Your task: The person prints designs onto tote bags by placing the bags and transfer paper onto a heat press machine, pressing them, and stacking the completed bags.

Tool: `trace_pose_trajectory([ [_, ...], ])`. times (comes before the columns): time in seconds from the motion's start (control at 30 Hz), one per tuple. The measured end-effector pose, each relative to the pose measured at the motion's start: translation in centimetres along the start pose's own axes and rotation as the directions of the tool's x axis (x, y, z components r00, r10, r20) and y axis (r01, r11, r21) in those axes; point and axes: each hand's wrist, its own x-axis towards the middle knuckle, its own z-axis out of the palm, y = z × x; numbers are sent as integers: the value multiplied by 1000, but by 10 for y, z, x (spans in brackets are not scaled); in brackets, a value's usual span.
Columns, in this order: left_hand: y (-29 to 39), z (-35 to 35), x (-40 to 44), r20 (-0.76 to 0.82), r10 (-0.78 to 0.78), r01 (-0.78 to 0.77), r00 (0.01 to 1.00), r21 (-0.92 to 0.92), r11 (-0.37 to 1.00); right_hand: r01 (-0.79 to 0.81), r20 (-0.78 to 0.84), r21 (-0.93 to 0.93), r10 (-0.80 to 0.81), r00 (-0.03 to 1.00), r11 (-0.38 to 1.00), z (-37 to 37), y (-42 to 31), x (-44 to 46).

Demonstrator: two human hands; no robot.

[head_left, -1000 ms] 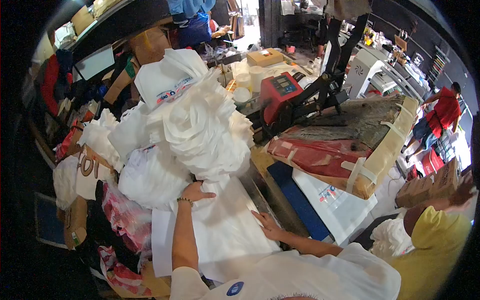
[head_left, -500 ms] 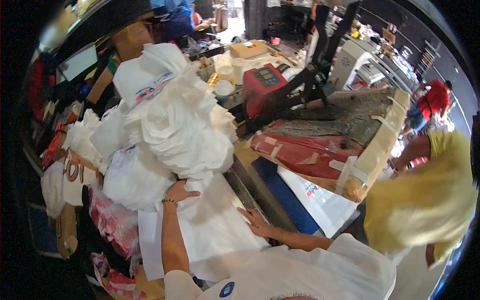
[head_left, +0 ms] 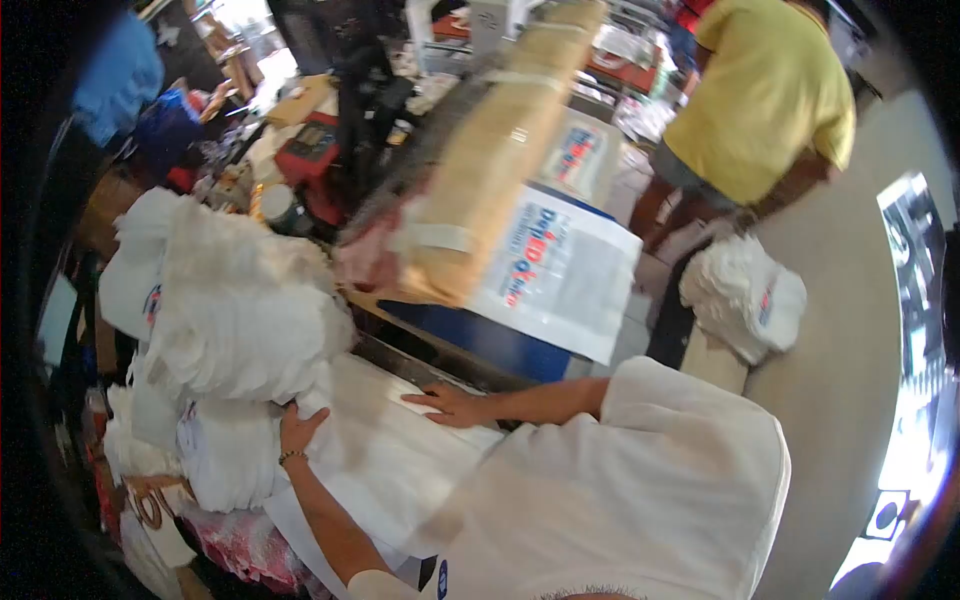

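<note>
My left hand [head_left: 300, 430], with a beaded bracelet at the wrist, lies with thumb and fingers apart on the near edge of the white sheets [head_left: 385, 450]. Just beyond it rises a large heap of white bags [head_left: 250, 310]. My right hand [head_left: 447, 405] rests flat on the right edge of the same sheets, fingers spread. Right of that hand, a printed white bag [head_left: 560, 270] lies on a blue board [head_left: 480, 338], partly under a heat press platen with tan padded edge [head_left: 500, 150].
A person in a yellow shirt [head_left: 765, 95] stands bent at the upper right. Near them is a stack of white bags [head_left: 745, 295]. The red press control box [head_left: 310, 160] stands behind the heap. Pinkish plastic wrap [head_left: 240, 550] lies at the lower left.
The view has swung right, so the press and heap appear further left. The person in yellow has moved further from me and now stands beyond the bag stack. Both my hands stay on the sheets.
</note>
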Motion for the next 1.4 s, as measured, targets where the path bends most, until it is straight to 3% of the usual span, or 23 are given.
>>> trace_pose_trajectory([
  [0.1, 9, -2, -7, -22, 65, -65, 998, -30, 997, -2, -2, 25, 2, 1000, 1000, 0, -1, 1],
  [0.17, 4, 1, -6, 13, 85, -84, 996, -47, 995, -12, 53, -53, 15, 999, 999, 4, 2, 5],
  [0.23, 5, 1, -13, -74, 51, -41, 996, 140, 989, -107, 114, 12, 105, 988, 994, 5, 0, -3],
  [0.3, 2, 1, -16, -57, 92, -86, 994, 103, 991, -150, 80, 107, 142, 987, 983, 6, -1, -23],
  [0.33, -4, 2, -12, -66, 79, -69, 995, 138, 988, -190, 150, 73, 177, 973, 979, -13, -18, -37],
  [0.5, 8, 7, -27, -54, 63, -52, 997, 182, 982, -163, 37, 36, 162, 986, 986, -3, -5, -92],
  [0.6, 4, 13, -27, -54, 17, -4, 998, 225, 974, -193, 8, 136, 194, 981, 972, -14, -6, -120],
  [0.67, 2, 11, -26, -96, -29, 56, 995, 301, 952, -225, 215, 113, 197, 956, 968, -32, -14, -134],
  [0.7, 4, 10, -28, -75, -23, 45, 997, 308, 950, -242, 210, 125, 212, 954, 962, -38, -22, -143],
  [0.8, 10, 7, -25, -200, 281, -145, 939, 510, 848, -70, 129, 87, 58, 990, 994, -61, -44, -161],
  [0.83, 23, 11, -27, -181, 288, -157, 940, 521, 839, -79, 118, 103, 67, 991, 992, -75, -56, -167],
  [0.9, 78, 24, -42, -308, 393, -300, 867, 307, 903, -141, 144, 152, 119, 982, 978, -105, -76, -177],
  [1.03, 244, 59, -107, -220, 383, -359, 897, 144, 922, -48, 59, 193, 37, 998, 980, -133, -79, -197],
  [1.1, 310, 78, -119, -186, 437, -449, 880, -30, 893, 3, 77, 174, -17, 997, 985, -136, -71, -208],
  [1.13, 337, 87, -114, -187, 449, -461, 874, -27, 887, 41, 98, 147, -56, 994, 988, -141, -68, -218],
  [1.17, 364, 98, -109, -264, 519, -551, 813, -60, 832, 40, 84, 139, -52, 995, 990, -150, -68, -232],
  [1.2, 391, 108, -104, -339, 578, -636, 742, -83, 767, 28, 169, 106, -46, 985, 994, -158, -69, -246],
  [1.23, 414, 123, -94, -336, 591, -648, 733, -80, 758, 20, 254, 72, -38, 967, 997, -169, -68, -261],
  [1.3, 438, 165, -58, -534, 637, -661, 556, 181, 728, 36, 274, 82, -57, 960, 996, -191, -55, -294],
  [1.33, 430, 195, -32, -529, 666, -594, 526, 333, 733, -1, 263, 34, -8, 965, 999, -202, -48, -312],
  [1.37, 389, 247, 15, -472, 675, -530, 567, 418, 738, -35, 254, -13, 37, 967, 999, -213, -40, -329],
  [1.4, 415, 259, -12, -349, 560, -383, 751, 461, 801, -24, 258, -8, 25, 966, 1000, -221, -30, -347],
])
